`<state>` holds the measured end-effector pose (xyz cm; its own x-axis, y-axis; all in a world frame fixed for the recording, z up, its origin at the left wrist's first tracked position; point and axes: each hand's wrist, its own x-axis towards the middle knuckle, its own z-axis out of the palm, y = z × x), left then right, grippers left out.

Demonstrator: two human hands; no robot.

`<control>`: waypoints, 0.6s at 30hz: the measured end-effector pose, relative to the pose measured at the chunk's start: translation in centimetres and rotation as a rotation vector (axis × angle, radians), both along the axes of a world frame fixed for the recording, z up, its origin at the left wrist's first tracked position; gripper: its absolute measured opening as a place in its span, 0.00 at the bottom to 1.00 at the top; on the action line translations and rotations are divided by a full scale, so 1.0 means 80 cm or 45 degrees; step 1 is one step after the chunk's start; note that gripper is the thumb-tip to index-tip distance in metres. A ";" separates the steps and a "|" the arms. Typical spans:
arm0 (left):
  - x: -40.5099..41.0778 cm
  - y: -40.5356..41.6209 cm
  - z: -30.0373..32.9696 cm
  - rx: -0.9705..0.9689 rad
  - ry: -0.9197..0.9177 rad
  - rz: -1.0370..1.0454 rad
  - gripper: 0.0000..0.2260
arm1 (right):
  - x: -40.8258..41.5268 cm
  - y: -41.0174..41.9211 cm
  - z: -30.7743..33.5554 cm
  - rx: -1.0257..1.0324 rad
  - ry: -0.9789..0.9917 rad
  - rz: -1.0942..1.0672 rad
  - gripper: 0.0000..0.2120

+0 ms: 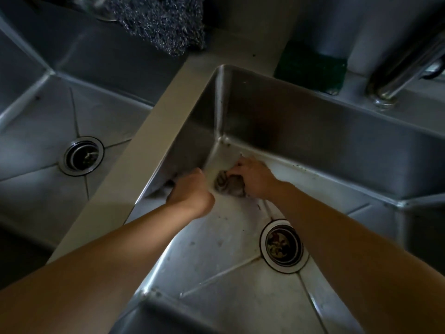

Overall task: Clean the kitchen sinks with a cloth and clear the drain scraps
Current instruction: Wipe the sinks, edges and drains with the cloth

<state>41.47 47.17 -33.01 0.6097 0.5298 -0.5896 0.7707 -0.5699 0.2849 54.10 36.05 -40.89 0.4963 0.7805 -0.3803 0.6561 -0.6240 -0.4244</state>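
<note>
Your right hand (252, 178) grips bunched cloth (228, 185) at right sink (313, 131) far-left corner; left hand (190, 192) curled, contents unclear. Scraps remain in both drains (281, 245); wiping unfinished.

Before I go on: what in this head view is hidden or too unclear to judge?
- Left hand: fingers hidden behind its own back; its grip is unclear.
- Cloth: partly covered by the right hand.
- Right drain: contents dark, too small to identify.
- Faucet: cut off by the right edge.

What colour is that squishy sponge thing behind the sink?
The sponge is dark green, seen in the head view on the ledge beside the tap.
</note>
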 end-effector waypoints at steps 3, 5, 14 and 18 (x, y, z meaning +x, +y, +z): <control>-0.011 -0.012 0.005 -0.012 0.001 -0.042 0.15 | -0.021 -0.046 0.009 -0.131 -0.029 0.135 0.15; -0.018 -0.020 0.010 -0.041 0.008 -0.037 0.15 | -0.031 -0.076 0.017 -0.247 -0.044 0.214 0.17; -0.043 -0.063 0.032 -0.159 0.029 -0.051 0.20 | -0.061 -0.144 0.039 -0.452 -0.043 -0.060 0.14; -0.052 -0.058 0.041 -0.188 0.031 -0.047 0.20 | -0.073 -0.152 0.053 -0.407 0.000 -0.138 0.16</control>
